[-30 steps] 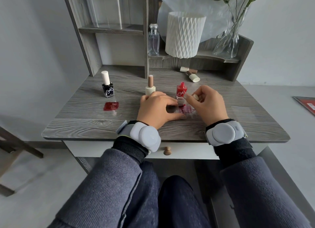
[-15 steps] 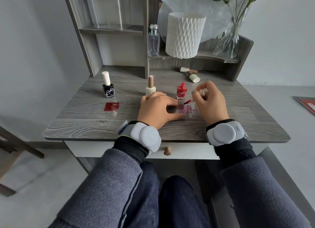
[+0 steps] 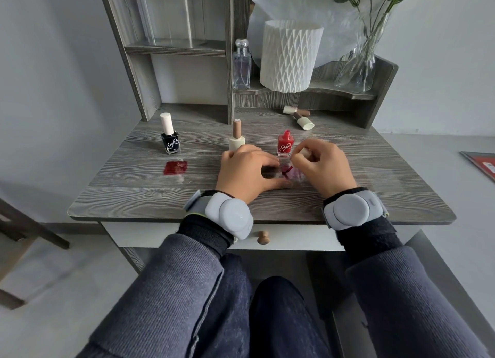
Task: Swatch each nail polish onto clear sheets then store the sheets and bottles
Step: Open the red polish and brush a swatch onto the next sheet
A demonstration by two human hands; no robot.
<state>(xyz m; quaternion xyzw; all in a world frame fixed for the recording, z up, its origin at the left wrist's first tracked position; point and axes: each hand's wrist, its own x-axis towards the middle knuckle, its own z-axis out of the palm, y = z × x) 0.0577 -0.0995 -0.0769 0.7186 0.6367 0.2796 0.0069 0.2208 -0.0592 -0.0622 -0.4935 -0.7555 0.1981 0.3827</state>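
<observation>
My right hand pinches the white brush cap of the open red polish bottle; the brush tip lies on a clear sheet smeared pink and red. My left hand rests on the desk, its fingertips holding the sheet's left edge down. A dark polish bottle with a white cap stands at the left, with a painted dark-red sheet in front of it. A beige bottle with a tan cap stands just behind my left hand.
Two more beige bottles lie on their sides at the back of the grey wooden desk. The shelves hold a clear box, a perfume bottle, a white ribbed vase and a glass vase. A drawer knob sits below the front edge.
My right hand lifted the brush slightly toward the red bottle, then came back down and left; the brush tip is on the sheet again. My left hand stayed put.
</observation>
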